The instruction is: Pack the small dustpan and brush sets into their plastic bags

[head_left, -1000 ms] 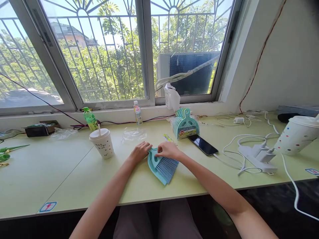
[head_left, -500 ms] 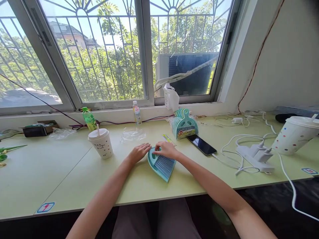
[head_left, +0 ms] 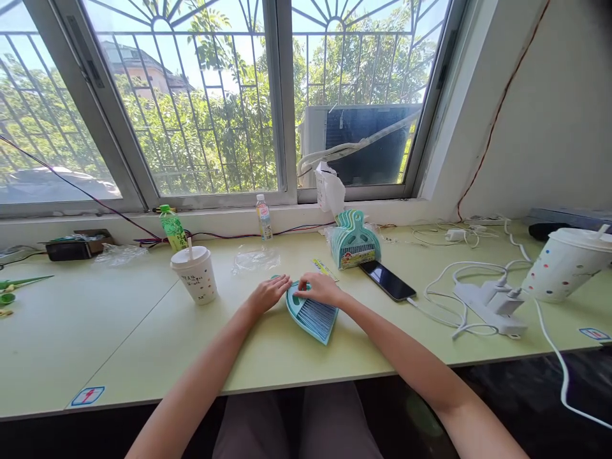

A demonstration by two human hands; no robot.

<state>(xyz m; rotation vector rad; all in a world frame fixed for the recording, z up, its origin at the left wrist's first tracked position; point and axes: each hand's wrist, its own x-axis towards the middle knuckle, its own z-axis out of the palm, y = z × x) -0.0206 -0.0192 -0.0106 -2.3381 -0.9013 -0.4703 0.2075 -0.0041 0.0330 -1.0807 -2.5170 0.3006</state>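
A small teal dustpan with a blue-bristled brush (head_left: 312, 316) lies flat on the pale green table (head_left: 143, 338) in front of me. My left hand (head_left: 268, 294) rests on its handle end from the left, fingers stretched out flat over it. My right hand (head_left: 319, 289) presses on the top of the set from the right, fingers curled down onto it. A stack of the same teal dustpan sets (head_left: 352, 240) stands upright behind, just beyond my right hand.
A white paper cup with a straw (head_left: 197, 274) stands left of my hands, two bottles (head_left: 173, 228) by the window. A black phone (head_left: 386, 280) lies right of the stack, then a white power strip with cables (head_left: 488, 303) and a tilted dotted cup (head_left: 567, 262). Clear plastic wrap (head_left: 257, 259) lies behind.
The dustpan set has been laid flatter and turned a little on the table. My left fingers have stretched out over its handle; the right hand stays on top.
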